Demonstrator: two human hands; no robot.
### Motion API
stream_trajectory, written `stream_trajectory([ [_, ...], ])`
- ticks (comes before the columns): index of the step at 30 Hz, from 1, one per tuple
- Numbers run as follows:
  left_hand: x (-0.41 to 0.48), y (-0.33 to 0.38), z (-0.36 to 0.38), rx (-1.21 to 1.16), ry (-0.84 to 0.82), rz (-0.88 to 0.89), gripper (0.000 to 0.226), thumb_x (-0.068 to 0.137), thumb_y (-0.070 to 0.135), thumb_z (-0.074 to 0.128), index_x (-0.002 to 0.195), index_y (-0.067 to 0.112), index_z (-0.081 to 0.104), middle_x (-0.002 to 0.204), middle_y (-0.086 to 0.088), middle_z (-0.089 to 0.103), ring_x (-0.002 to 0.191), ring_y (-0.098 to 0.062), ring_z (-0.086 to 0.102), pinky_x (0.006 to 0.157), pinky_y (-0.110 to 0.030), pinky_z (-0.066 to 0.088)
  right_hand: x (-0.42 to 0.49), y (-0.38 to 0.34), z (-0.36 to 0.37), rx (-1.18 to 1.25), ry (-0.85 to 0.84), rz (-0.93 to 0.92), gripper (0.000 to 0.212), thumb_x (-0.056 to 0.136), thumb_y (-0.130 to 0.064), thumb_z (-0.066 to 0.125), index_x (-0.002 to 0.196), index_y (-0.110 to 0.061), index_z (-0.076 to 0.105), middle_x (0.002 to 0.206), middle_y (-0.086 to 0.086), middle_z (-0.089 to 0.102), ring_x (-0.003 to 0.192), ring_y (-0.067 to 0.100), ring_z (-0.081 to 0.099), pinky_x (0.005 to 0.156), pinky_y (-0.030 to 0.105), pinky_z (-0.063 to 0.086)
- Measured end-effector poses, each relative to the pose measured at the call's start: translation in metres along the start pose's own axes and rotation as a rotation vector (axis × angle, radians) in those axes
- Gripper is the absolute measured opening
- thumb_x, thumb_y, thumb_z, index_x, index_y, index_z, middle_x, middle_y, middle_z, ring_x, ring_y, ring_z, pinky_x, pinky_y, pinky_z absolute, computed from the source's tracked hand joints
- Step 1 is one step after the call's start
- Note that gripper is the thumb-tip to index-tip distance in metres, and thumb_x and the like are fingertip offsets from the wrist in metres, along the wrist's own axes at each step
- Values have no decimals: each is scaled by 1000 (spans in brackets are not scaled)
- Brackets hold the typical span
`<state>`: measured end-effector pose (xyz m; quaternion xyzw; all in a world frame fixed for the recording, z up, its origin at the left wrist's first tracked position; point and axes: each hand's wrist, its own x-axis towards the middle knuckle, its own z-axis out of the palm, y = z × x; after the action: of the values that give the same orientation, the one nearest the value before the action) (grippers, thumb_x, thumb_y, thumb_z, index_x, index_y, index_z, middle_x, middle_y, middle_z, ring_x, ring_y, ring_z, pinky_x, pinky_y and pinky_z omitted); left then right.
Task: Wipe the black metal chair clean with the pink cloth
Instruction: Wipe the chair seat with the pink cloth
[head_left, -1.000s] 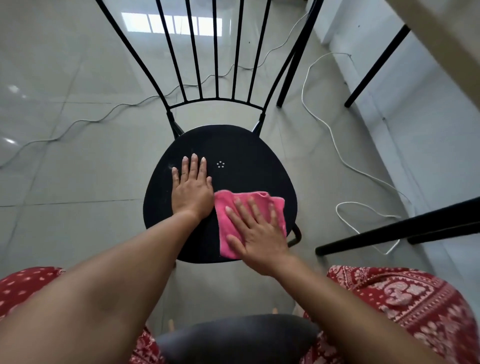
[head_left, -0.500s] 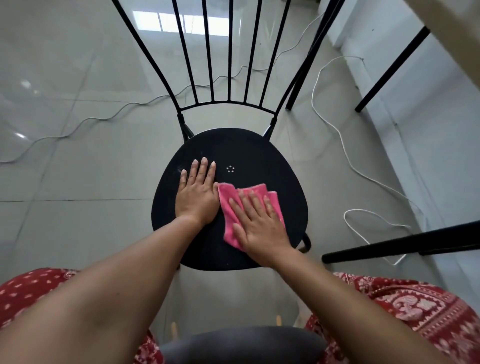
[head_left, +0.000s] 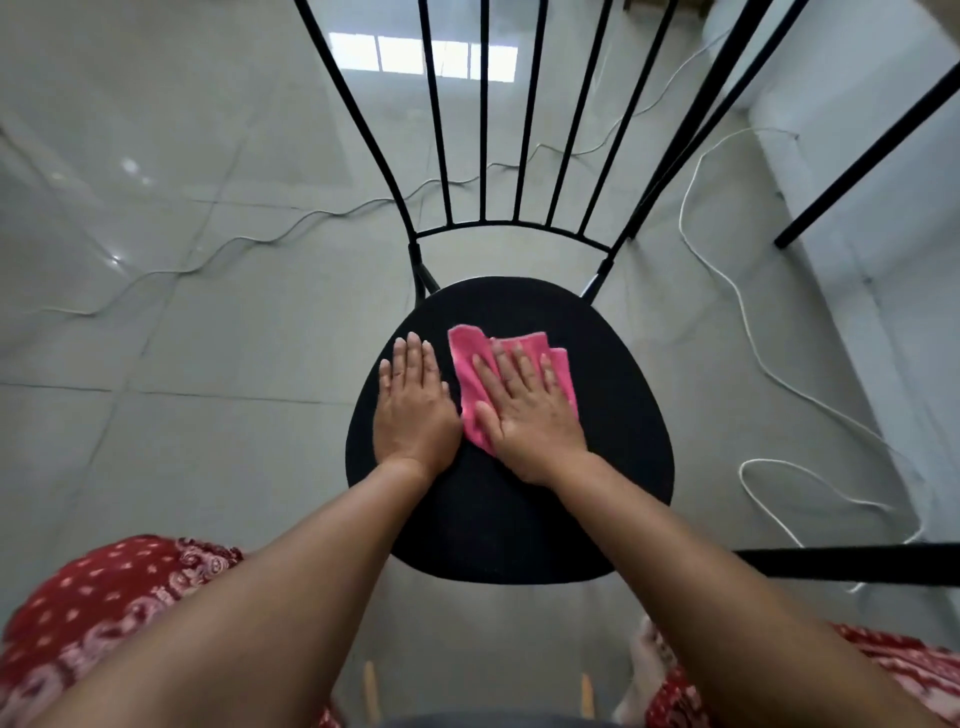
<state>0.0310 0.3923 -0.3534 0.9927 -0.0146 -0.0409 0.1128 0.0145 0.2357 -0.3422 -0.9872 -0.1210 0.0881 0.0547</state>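
The black metal chair stands in front of me, with a round dark seat and a back of thin upright bars. A folded pink cloth lies on the far middle of the seat. My right hand presses flat on the cloth, fingers spread and pointing toward the chair back, covering most of it. My left hand rests flat on the bare seat just left of the cloth, fingers together, holding nothing.
Glossy grey floor tiles surround the chair. A white cable loops along the floor at the right and a thin grey cable crosses at the left. Black table legs stand at the right by a white wall. A black bar crosses at lower right.
My right hand has slid the pink cloth away from me, from the near right part of the seat toward the chair back. My left hand stays flat on the seat. The view has moved closer.
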Motion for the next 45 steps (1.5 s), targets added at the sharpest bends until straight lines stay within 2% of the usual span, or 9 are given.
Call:
stream_trajectory([
  [3,-2,-14,-6,-14,-23,95,58,105,28,19,156,10,-1,166,-7,-8,153,-18,-12,124,-36,-7,-48,41,3,-19,0,-128,57,97,-57,5,150,-39,-10,160,-9,-12,145,12,-18,117,40,-12],
  [10,-2,-16,-3,2,4,110,57,105,29,19,156,11,-1,166,-6,-7,153,-18,-11,124,-35,-7,66,57,-24,67,36,406,59,97,-49,6,150,-30,-15,159,1,-20,144,20,-22,117,48,-12],
  [18,-3,-18,-2,-33,25,120,58,104,25,21,157,10,2,166,-5,-4,153,-17,-8,124,-33,-8,8,10,-2,-20,0,-236,56,97,-53,6,149,-41,-11,159,-10,-14,146,13,-17,117,40,-14],
  [25,-3,-17,1,-29,51,106,56,105,22,22,157,11,4,166,-5,-2,153,-18,-6,125,-35,-5,72,57,-22,19,55,332,60,95,-50,4,150,-33,-12,160,-1,-16,145,19,-19,116,45,-15],
  [30,-2,-19,-9,-124,48,107,58,102,12,29,156,8,9,166,-6,4,154,-17,0,124,-31,-4,61,-6,-12,5,-7,72,60,95,-51,3,148,-32,-17,158,0,-20,143,20,-24,115,44,-18],
  [34,-12,-14,-25,-460,144,-116,55,101,4,32,154,2,18,163,-14,20,152,-25,15,125,-36,5,-8,-6,-12,183,22,-215,56,97,-51,13,150,-41,-3,161,-6,-8,146,13,-14,116,34,-18],
  [38,-20,29,-17,-171,168,196,53,103,26,34,155,17,27,165,-8,16,154,-26,6,123,-45,-3,-41,39,-13,254,299,108,54,100,-32,27,152,-23,18,161,1,13,148,15,4,120,35,0],
  [42,-7,71,12,69,-102,334,62,101,51,11,157,26,-4,164,-1,-17,150,-23,-22,120,-48,-17,-43,50,8,129,214,291,53,101,-25,31,151,-11,20,160,10,11,148,23,4,120,41,3],
  [45,29,70,13,119,-131,443,63,98,56,7,155,34,-7,164,4,-18,150,-19,-23,121,-49,-15,-41,53,14,100,249,291,52,100,-25,33,150,-12,26,159,9,17,148,23,8,120,42,6],
])
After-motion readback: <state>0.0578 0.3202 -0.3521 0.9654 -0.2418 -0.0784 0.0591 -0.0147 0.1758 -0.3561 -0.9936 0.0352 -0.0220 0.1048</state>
